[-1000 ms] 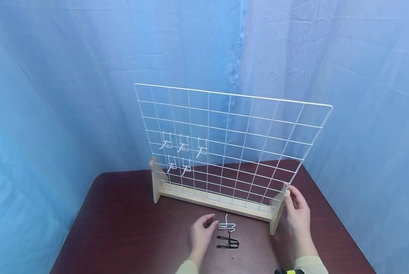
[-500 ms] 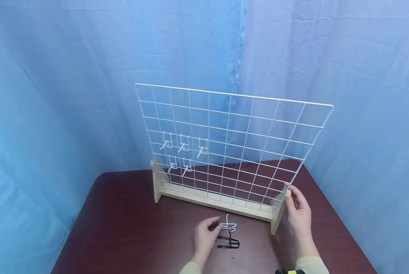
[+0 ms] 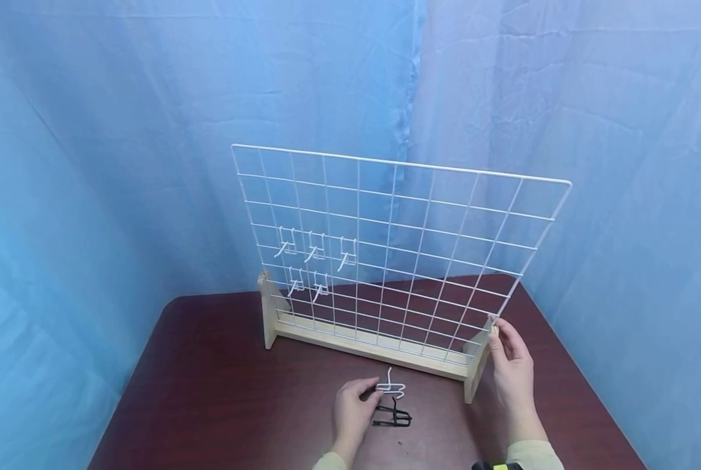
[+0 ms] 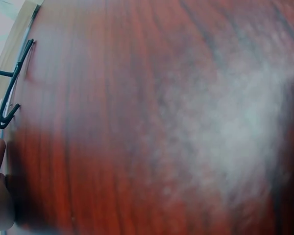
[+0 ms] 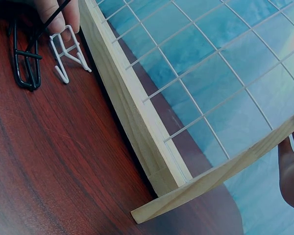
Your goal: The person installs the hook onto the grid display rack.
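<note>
A white wire hook [image 3: 391, 388] lies on the table just in front of a wooden stand [image 3: 374, 351] that holds a white wire grid [image 3: 394, 194] upright. Thumb and fingertips of my left hand [image 3: 353, 412] pinch the hook's left end; the right wrist view shows those fingertips on the white hook [image 5: 68, 50] too. A black wire hook [image 3: 394, 418] lies close beside it, nearer to me. My right hand [image 3: 513, 367] grips the top of the stand's right wooden side piece, thumb in front, by the grid's lower right edge.
Several white hooks [image 3: 315, 253] hang on the left part of the grid in two rows. The stand's left side piece [image 3: 268, 316] rests on the dark red table [image 3: 221, 385]. Blue curtains [image 3: 151, 130] surround the table.
My left hand has moved slightly right, and its fingertips have closed onto the white hook's left end. My right hand keeps its hold on the stand.
</note>
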A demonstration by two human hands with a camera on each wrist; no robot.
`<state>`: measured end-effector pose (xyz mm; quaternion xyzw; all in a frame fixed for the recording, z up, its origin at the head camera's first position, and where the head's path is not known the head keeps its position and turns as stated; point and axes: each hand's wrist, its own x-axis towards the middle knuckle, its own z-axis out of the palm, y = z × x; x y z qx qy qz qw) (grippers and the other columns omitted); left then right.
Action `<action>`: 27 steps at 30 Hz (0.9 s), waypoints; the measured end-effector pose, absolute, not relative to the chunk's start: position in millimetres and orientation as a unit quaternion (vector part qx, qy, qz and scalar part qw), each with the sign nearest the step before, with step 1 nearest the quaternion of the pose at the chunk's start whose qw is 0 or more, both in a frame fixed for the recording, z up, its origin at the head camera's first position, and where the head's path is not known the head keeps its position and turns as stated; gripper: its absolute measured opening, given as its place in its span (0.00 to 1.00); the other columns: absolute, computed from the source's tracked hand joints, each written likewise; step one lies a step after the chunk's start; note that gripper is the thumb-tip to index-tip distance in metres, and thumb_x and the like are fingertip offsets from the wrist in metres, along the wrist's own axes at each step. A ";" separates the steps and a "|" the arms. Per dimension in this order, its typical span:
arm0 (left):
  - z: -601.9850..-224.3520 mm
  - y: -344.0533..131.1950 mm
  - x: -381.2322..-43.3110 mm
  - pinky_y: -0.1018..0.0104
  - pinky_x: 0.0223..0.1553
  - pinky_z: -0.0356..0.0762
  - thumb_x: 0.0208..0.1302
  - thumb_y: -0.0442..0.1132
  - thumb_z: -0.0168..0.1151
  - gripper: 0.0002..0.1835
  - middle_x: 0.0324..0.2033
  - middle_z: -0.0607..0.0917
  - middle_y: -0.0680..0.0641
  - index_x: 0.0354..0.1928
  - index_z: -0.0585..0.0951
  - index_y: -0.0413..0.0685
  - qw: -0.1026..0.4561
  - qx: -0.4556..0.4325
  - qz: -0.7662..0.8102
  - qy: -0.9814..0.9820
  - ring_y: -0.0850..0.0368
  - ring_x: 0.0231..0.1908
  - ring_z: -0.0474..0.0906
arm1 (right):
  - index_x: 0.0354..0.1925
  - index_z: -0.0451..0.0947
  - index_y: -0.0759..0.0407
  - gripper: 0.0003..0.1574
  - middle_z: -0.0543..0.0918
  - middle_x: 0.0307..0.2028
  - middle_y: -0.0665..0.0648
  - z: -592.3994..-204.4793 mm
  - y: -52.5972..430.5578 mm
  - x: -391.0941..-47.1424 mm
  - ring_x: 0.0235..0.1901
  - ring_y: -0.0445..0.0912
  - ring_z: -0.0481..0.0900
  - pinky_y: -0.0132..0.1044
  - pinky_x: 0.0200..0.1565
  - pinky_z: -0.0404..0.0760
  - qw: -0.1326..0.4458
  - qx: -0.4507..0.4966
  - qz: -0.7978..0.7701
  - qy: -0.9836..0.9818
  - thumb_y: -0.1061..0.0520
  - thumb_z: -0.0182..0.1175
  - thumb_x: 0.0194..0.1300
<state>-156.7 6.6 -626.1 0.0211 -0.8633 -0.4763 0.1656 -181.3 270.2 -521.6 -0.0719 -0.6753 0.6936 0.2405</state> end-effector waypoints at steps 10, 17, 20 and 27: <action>-625.5 7.5 -154.7 0.67 0.34 0.76 0.43 0.36 0.73 0.08 0.26 0.83 0.64 0.29 0.86 0.56 0.201 0.050 -0.456 -0.865 0.67 0.30 0.77 | 0.59 0.69 0.62 0.22 0.73 0.58 0.53 -520.6 270.0 -180.9 0.56 0.40 0.69 0.21 0.51 0.69 0.236 -0.077 0.692 -0.678 0.63 0.52 0.66; -621.0 -3.5 -155.7 0.67 0.31 0.76 0.44 0.36 0.73 0.07 0.25 0.83 0.63 0.28 0.86 0.56 0.215 0.107 -0.460 -0.855 0.65 0.29 0.77 | 0.59 0.70 0.62 0.22 0.74 0.57 0.53 -520.3 270.3 -180.3 0.55 0.40 0.70 0.21 0.50 0.69 0.238 -0.078 0.690 -0.679 0.62 0.53 0.66; -618.5 -10.6 -155.5 0.65 0.31 0.76 0.45 0.37 0.73 0.07 0.25 0.83 0.62 0.27 0.86 0.57 0.218 0.124 -0.464 -0.850 0.63 0.29 0.78 | 0.58 0.70 0.62 0.22 0.74 0.57 0.53 -520.5 270.5 -180.5 0.55 0.40 0.70 0.21 0.50 0.69 0.238 -0.079 0.693 -0.676 0.62 0.53 0.66; -614.5 -24.1 -153.7 0.64 0.32 0.76 0.46 0.40 0.73 0.06 0.26 0.84 0.61 0.28 0.86 0.60 0.209 0.165 -0.459 -0.847 0.63 0.31 0.79 | 0.59 0.69 0.62 0.22 0.73 0.57 0.53 -520.5 269.8 -180.7 0.56 0.40 0.69 0.21 0.51 0.69 0.239 -0.076 0.697 -0.672 0.63 0.53 0.66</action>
